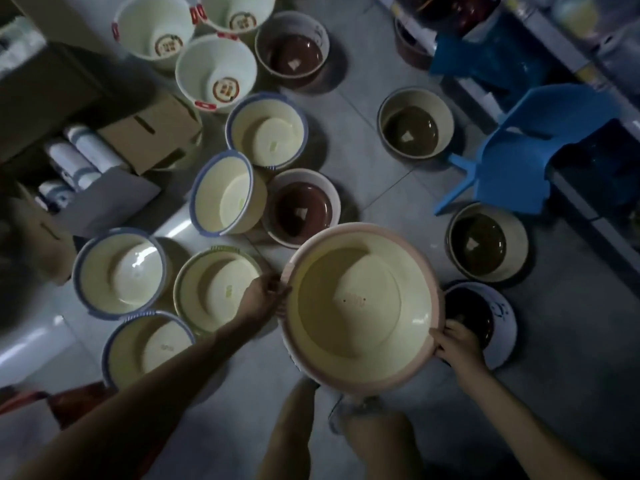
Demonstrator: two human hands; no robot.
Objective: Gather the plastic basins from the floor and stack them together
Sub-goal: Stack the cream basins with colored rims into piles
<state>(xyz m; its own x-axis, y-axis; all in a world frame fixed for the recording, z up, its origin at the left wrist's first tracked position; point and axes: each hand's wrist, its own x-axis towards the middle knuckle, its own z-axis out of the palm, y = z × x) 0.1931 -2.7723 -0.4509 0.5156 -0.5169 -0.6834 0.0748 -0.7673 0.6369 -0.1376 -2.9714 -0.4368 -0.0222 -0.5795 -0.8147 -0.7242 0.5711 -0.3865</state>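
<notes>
Left hand fingers curled over the rim of the pink-rimmed basin, gripping its left edge. Right hand fingers pinch the same rim on the opposite, lower-right edge. So both hands are closed on one basin, which seems lifted clear of the floor, mouth up, tilted a bit toward the camera, above the person's legs. Can't tell if a second basin is nested under it.

Progress: early. Nearly everything is unstacked and spread singly on the floor:
- green-rimmed basin just beside the left hand
- blue-rimmed basins to the left and further up
- brown-bottomed basins above the held one and along the right side
- dark basin partly under the right hand
- red-handled white buckets at the top; unclear if they count

Judgement: one basin in hand, about a dozen left to gather, no visible stack yet. Held basin looks widest, so likely the base that others go into

Off-task: cardboard boxes left, blue stool right
</notes>
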